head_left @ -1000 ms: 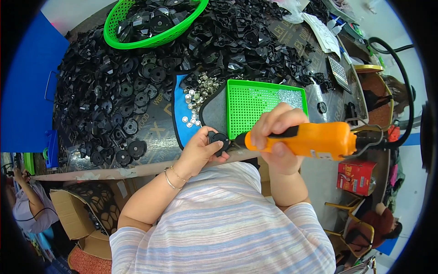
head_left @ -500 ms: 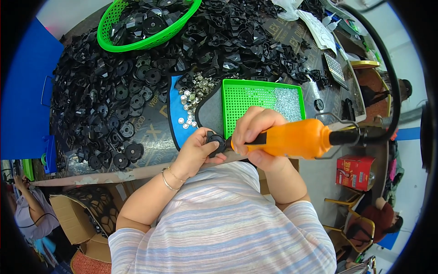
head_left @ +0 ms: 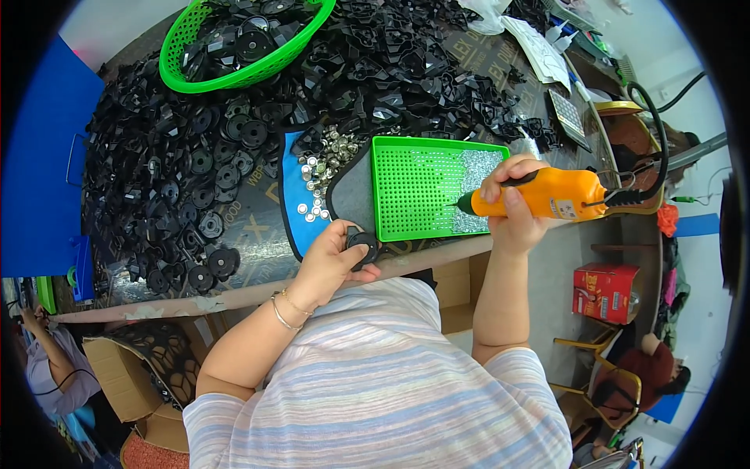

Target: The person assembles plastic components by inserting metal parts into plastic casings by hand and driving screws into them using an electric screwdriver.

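"Starting at the left, where's the part?"

"The black round part [head_left: 360, 238] is in the left hand [head_left: 332, 254], above the table's near edge. The thumb lies across its near face and the index finger runs along its far-left rim; other fingertips show below it. They're closed on it, with no gap that I can see."

"And further right?"

"The right hand [head_left: 512, 205] is wrapped round an orange electric driver [head_left: 555, 194], thumb on the near side, fingers over the far side. Its dark tip points left, well apart from the part."

"What's around them, left to right?"

"Loose black pieces [head_left: 141, 156] spread over the left and far table, then a green basket [head_left: 176, 59] of them at the far left. Next, a blue mat [head_left: 294, 184] with silver metal pieces [head_left: 312, 176], just beyond the left hand. Then a green tray [head_left: 406, 184] holding tiny silver bits [head_left: 478, 176] on its right side."

"Anything in the way?"

"The tray's near-left corner sits just beside the part, and the driver's tip is over the tray, hiding a little of it."

"Counts?"

"One held part, one basket, one mat, one tray, one driver. The loose pieces and silver ones overlap too much to count."
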Demonstrator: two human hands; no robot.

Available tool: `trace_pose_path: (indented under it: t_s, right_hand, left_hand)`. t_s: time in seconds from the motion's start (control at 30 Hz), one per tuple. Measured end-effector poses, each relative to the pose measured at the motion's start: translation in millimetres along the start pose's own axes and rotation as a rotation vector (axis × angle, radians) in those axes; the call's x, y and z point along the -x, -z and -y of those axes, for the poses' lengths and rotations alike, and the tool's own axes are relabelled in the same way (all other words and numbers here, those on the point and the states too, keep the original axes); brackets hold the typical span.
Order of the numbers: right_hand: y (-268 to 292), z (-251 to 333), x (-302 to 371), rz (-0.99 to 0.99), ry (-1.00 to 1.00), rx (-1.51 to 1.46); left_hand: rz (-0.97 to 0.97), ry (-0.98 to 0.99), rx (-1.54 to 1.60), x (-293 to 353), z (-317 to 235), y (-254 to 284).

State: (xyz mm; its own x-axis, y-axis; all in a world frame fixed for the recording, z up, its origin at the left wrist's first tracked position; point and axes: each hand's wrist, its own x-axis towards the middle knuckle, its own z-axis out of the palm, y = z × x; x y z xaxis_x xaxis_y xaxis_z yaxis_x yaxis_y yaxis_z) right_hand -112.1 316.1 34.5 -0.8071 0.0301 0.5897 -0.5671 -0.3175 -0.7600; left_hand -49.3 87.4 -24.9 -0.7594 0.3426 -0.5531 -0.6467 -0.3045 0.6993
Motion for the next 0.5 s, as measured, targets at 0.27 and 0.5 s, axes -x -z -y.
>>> trace_pose_path:
  t_s: [0.27,0.5]
  right_hand:
    - [3.1,-5.2,0.3,-0.009,-0.007,-0.005]
    - [4.2,-2.4,0.5,-0.004,-0.017,-0.005]
  left_hand:
    - [-0.001,-0.004,-0.010,-1.3,2.3,0.5]
    - [0.017,-0.014,-0.001,-1.2,2.6,1.5]
